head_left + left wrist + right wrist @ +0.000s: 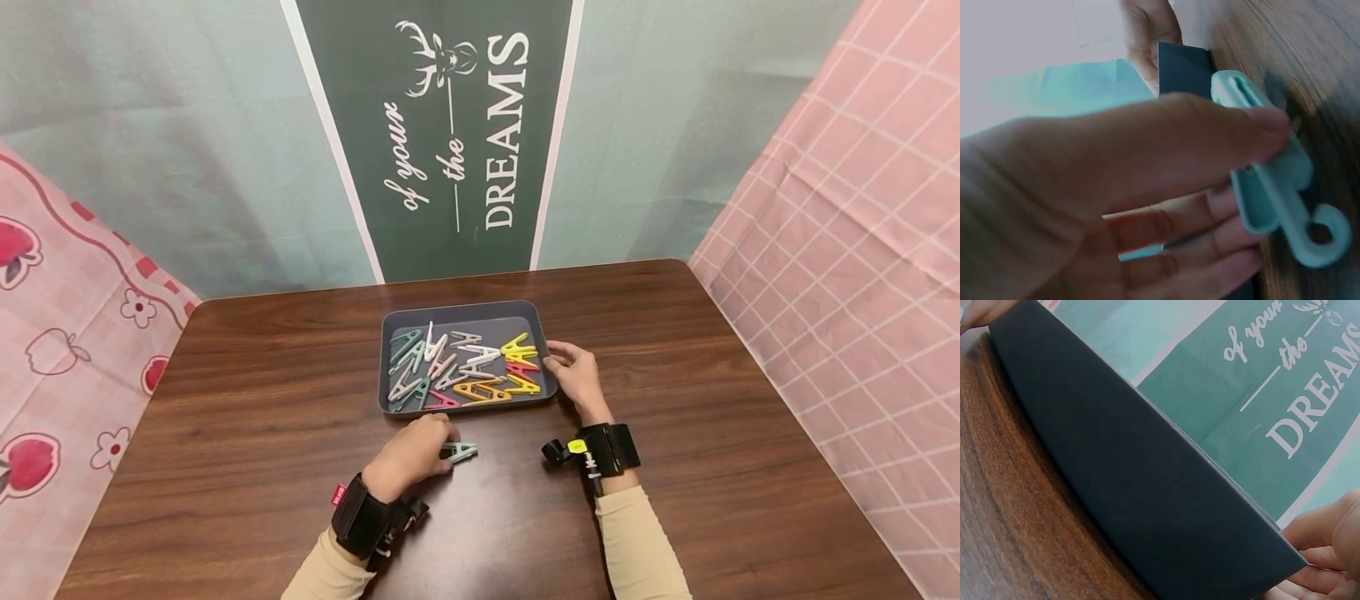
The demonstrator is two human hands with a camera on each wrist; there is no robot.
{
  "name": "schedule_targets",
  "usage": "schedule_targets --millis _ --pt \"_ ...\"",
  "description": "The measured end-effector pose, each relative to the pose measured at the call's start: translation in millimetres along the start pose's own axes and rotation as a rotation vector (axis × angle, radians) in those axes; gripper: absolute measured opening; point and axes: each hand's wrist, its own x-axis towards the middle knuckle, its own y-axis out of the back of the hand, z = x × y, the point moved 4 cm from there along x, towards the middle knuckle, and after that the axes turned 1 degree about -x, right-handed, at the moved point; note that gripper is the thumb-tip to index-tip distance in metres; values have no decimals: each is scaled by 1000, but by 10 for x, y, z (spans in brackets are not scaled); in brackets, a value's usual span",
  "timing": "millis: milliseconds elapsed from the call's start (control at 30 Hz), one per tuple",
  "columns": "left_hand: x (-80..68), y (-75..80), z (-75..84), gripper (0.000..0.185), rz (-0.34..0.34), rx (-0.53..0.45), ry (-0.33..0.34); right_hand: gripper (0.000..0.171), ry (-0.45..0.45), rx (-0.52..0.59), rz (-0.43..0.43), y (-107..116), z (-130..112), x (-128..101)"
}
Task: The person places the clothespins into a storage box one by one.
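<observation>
Left hand (pixel 411 454) pinches a mint-green plastic clothes peg (pixel 461 452), thumb over fingers, on the brown wooden table (pixel 262 400) just off the front edge of the dark grey rectangular tray (pixel 457 309). Peg looks light, stiff, smooth and probably slippery; best gripped at the handle end by the hook. Right hand (pixel 573 372) curls round the tray's right edge, by the coloured peg pile (pixel 465 367).
</observation>
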Motion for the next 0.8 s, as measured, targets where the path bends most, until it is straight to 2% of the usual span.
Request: schedule_targets --millis 200,500,633,800 --pt "48 21 59 19 26 -27 -53 35 2 1 -2 4 -1 -2" --pt "170 158 144 21 117 2 -148 36 4 4 0 2 8 -1" --pt "229 209 137 24 135 5 -154 36 7 7 -3 -2 14 1" --pt "311 260 114 27 108 -35 -110 36 9 9 -2 1 21 1"
